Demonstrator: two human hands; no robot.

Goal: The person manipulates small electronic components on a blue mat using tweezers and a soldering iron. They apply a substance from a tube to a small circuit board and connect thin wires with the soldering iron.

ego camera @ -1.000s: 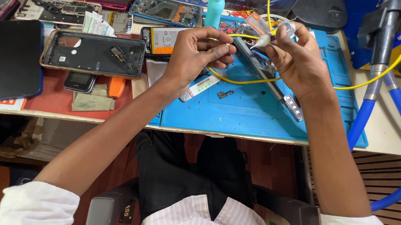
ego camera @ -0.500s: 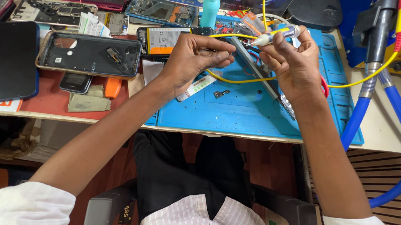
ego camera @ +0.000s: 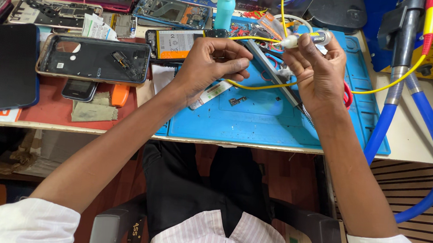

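Head view, the only one: your left hand (ego camera: 213, 65) and right hand (ego camera: 319, 73) meet above the far half of the blue work mat (ego camera: 277, 123), which serves as the landmark here. Right hand is clenched around a small white-tipped glue tube (ego camera: 306, 40), nozzle pointing toward the left hand, held over the mat's far edge. Left hand grasps the upper end of a slim grey phone frame (ego camera: 275, 75), fingers curled over it; the frame slants down across the mat's middle toward its right side. A yellow cable (ego camera: 259, 85) loops beneath both hands, just above the mat. A teal bottle (ego camera: 225, 8) stands beyond the mat's far left corner. Left of the mat lie an opened phone back shell (ego camera: 93, 59), a battery (ego camera: 173, 43) and a black phone (ego camera: 7, 66) farther out. A blue hose (ego camera: 427, 151) curves off the mat's right side. Judgement: the step in hand looks like bringing the nozzle to the frame's edge. The next move calls for a steady frame, a light squeeze, and keeping the cable clear of the tip.
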